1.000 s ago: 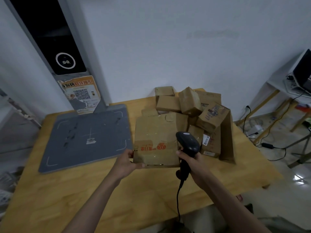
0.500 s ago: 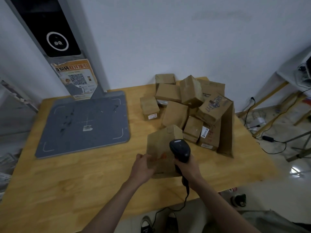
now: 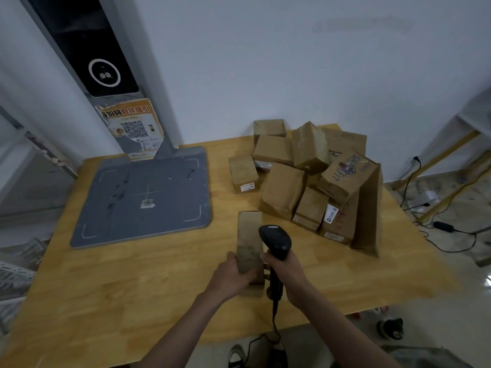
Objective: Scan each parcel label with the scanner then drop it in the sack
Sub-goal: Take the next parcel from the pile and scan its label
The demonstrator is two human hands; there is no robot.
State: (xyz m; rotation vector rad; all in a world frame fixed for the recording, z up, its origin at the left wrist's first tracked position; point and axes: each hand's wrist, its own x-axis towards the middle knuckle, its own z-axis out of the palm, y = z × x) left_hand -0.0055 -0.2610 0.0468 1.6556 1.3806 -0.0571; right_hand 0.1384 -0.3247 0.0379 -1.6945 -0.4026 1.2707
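Note:
My left hand (image 3: 233, 274) grips a brown cardboard parcel (image 3: 249, 240) that stands on edge on the wooden table (image 3: 132, 288), its narrow side facing me. Right beside it, my right hand (image 3: 287, 272) holds the handle of a black corded barcode scanner (image 3: 275, 240), whose head sits next to the parcel's right side. A pile of several brown parcels (image 3: 310, 179) lies at the back right of the table. No sack shows in view.
A grey scanning pad (image 3: 143, 197) with a tall post and a QR poster (image 3: 130, 128) takes up the table's back left. Cables (image 3: 441, 227) trail on the floor at the right. Shoes (image 3: 390, 328) lie below the table's front edge.
The parcel has been turned from showing its broad face to standing edge-on and drawn nearer to me. The scanner stays in my right hand close beside it.

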